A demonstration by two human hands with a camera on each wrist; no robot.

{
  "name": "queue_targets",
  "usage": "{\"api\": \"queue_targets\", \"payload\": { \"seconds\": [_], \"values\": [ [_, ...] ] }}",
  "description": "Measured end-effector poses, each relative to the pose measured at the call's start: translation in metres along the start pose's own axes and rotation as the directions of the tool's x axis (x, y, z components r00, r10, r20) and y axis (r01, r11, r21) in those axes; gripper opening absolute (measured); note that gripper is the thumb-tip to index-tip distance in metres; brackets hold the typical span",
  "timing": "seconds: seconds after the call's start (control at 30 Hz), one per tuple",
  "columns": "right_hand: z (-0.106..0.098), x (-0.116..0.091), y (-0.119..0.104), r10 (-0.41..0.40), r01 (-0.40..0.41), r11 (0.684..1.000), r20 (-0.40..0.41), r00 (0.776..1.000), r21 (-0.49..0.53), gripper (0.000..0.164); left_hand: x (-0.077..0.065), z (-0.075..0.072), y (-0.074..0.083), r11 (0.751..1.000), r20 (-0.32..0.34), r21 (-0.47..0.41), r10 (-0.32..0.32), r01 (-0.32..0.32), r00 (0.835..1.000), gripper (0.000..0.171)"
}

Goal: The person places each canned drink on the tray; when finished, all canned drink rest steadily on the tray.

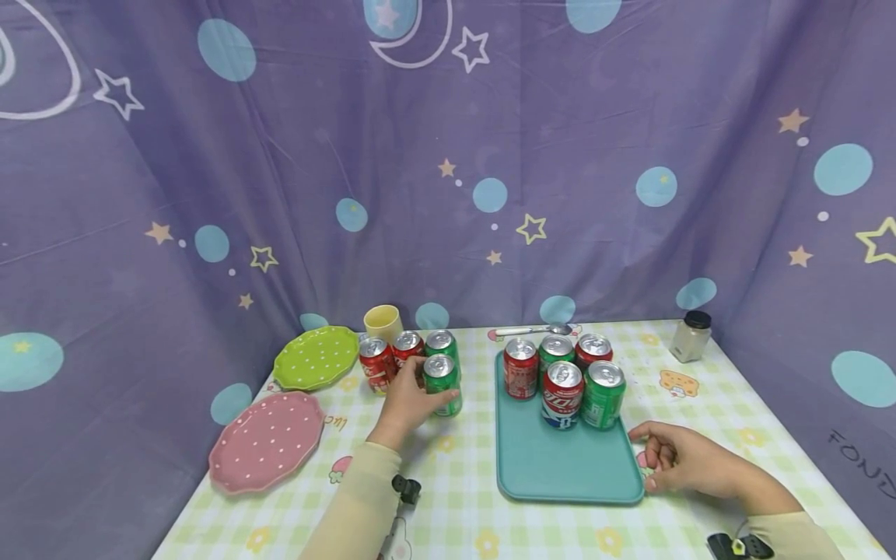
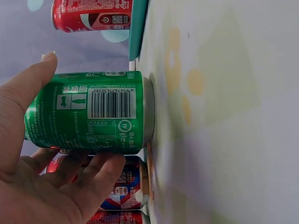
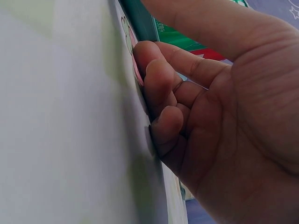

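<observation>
Green can (image 1: 439, 379) upright, left of teal tray (image 1: 570, 468).

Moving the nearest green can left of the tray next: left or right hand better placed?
Left, I'd say: the left hand is round that green can. The right hand is across the tray, by its right edge.

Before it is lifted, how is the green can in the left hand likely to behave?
The green can will probably feel stiff: its visible wall shows no dent. Its smooth, glossy side may slip if the left hand loosens its grip. Standing upright, it seems unlikely to roll, though its round body probably would if tipped over.
</observation>
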State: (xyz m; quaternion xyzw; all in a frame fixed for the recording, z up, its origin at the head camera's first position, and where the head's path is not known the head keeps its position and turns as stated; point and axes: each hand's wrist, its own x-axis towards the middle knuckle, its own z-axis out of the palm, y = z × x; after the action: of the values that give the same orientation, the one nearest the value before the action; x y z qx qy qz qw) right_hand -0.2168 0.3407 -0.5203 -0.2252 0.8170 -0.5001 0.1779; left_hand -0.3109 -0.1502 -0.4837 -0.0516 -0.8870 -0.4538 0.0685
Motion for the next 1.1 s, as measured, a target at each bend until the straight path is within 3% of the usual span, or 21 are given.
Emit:
{"api": "queue_targets", "payload": {
  "seconds": [0.3,0.6,0.77,1.1],
  "values": [
    [0.0,0.001,0.001,0.011,-0.011,1.0,-0.006,1.0,-0.016,0.069,-0.001,0.001,-0.001,1.0,-0.005,-0.008,-0.011,0.011,1.0,0.075],
    [0.0,0.002,0.0,0.01,-0.011,1.0,-0.012,1.0,-0.02,0.069,-0.002,0.002,-0.002,1.0,-0.038,-0.017,0.022,-0.023,0.999,0.067],
    [0.001,0.002,0.001,-0.005,0.005,1.0,-0.003,1.0,0.013,0.068,-0.003,-0.001,-0.001,0.998,-0.09,-0.036,0.05,-0.054,0.995,0.067],
    [0.0,0.003,0.001,0.003,-0.003,1.0,0.002,1.0,0.004,0.069,-0.006,-0.016,0.021,0.987,-0.168,-0.071,0.131,-0.145,0.977,0.069]
  ]
}}
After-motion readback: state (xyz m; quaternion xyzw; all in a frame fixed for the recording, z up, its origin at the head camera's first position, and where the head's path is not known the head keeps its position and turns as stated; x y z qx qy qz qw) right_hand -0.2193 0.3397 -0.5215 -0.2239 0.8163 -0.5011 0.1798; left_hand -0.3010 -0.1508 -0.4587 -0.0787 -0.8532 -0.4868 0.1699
